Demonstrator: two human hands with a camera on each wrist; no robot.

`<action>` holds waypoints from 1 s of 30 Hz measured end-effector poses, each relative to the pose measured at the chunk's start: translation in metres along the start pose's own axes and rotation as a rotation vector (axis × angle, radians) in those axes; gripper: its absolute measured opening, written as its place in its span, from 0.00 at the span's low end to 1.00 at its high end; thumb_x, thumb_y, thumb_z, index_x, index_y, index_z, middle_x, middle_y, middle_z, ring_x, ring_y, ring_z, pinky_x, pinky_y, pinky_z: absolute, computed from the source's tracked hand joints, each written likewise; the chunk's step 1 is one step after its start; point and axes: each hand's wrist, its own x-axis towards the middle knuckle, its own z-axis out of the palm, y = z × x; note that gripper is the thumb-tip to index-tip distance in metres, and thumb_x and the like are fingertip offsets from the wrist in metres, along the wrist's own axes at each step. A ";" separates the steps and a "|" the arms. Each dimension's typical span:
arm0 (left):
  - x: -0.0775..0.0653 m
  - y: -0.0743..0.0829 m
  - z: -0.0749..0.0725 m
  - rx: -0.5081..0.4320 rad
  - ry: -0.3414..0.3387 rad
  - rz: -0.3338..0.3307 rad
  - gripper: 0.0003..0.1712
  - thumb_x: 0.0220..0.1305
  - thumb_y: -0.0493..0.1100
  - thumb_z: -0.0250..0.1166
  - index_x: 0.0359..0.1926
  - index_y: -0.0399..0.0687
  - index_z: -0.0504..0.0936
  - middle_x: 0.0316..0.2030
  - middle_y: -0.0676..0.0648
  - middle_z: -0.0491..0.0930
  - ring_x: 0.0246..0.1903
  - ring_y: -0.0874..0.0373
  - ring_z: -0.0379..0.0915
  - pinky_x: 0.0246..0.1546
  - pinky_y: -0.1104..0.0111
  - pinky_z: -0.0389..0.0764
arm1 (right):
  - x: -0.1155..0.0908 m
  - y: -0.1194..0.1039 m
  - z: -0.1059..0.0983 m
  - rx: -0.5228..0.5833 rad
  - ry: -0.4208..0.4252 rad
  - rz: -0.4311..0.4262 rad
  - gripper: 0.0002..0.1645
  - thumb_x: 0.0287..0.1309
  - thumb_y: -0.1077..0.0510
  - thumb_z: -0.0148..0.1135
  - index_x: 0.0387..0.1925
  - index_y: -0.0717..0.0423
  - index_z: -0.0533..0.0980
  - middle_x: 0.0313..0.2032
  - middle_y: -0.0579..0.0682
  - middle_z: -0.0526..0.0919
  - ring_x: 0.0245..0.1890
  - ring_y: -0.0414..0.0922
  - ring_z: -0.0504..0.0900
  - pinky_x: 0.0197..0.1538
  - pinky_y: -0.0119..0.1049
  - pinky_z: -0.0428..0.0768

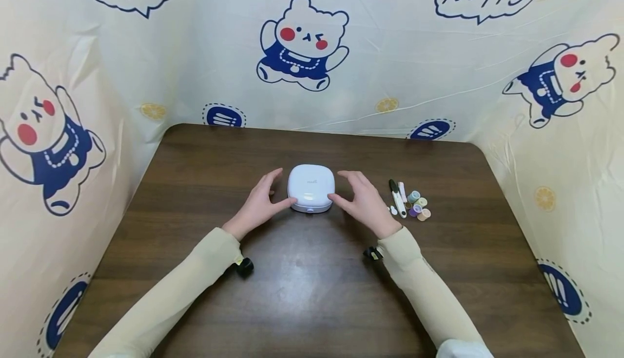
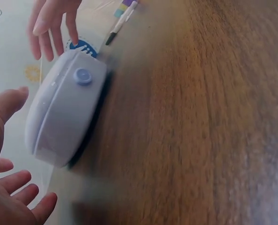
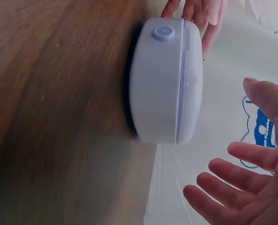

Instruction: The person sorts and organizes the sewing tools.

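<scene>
A small white case point(image 1: 311, 184) with rounded corners and a closed lid sits on the brown wooden table. On its front is a round pale-blue button point(image 2: 83, 76). My left hand point(image 1: 255, 205) is at the case's left side, thumb and fingers spread apart. Mirroring it on the right side, my right hand point(image 1: 366, 204) has its fingers extended. Both wrist views show gaps between the near hand's fingers and the case, and neither hand holds anything. In the head view the thumb tips overlap the case's front corners.
Right of my right hand lie several small thread spools point(image 1: 414, 196), a white and black slim tool point(image 1: 397, 198) and a short pale stick point(image 1: 402, 191). The dark wooden table point(image 1: 297, 293) has rounded far corners. Printed cloth point(image 1: 390, 49) hangs around its back and sides.
</scene>
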 end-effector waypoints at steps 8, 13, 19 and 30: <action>0.011 0.000 0.008 0.016 -0.079 -0.036 0.67 0.57 0.55 0.81 0.83 0.42 0.47 0.79 0.35 0.52 0.73 0.40 0.62 0.68 0.49 0.75 | 0.018 -0.006 0.009 0.003 -0.134 -0.011 0.48 0.63 0.40 0.74 0.74 0.61 0.66 0.70 0.60 0.71 0.70 0.55 0.70 0.72 0.52 0.73; 0.018 0.000 0.011 0.023 -0.121 -0.034 0.72 0.54 0.55 0.83 0.84 0.40 0.42 0.81 0.35 0.47 0.73 0.42 0.62 0.69 0.52 0.74 | 0.029 -0.005 0.015 -0.005 -0.204 -0.015 0.57 0.59 0.38 0.76 0.78 0.59 0.60 0.76 0.62 0.63 0.74 0.57 0.66 0.73 0.53 0.71; 0.022 0.000 0.014 0.022 -0.164 -0.047 0.77 0.50 0.57 0.84 0.84 0.40 0.39 0.81 0.35 0.44 0.76 0.42 0.56 0.72 0.52 0.70 | 0.036 0.003 0.023 0.010 -0.281 -0.025 0.64 0.56 0.39 0.78 0.81 0.60 0.54 0.79 0.64 0.55 0.76 0.59 0.62 0.74 0.53 0.69; 0.026 -0.001 0.015 0.099 -0.185 -0.009 0.78 0.50 0.56 0.84 0.83 0.35 0.38 0.81 0.32 0.44 0.79 0.39 0.47 0.77 0.45 0.59 | 0.043 0.005 0.024 0.065 -0.332 -0.056 0.67 0.54 0.43 0.80 0.81 0.64 0.50 0.81 0.64 0.49 0.79 0.58 0.55 0.77 0.52 0.63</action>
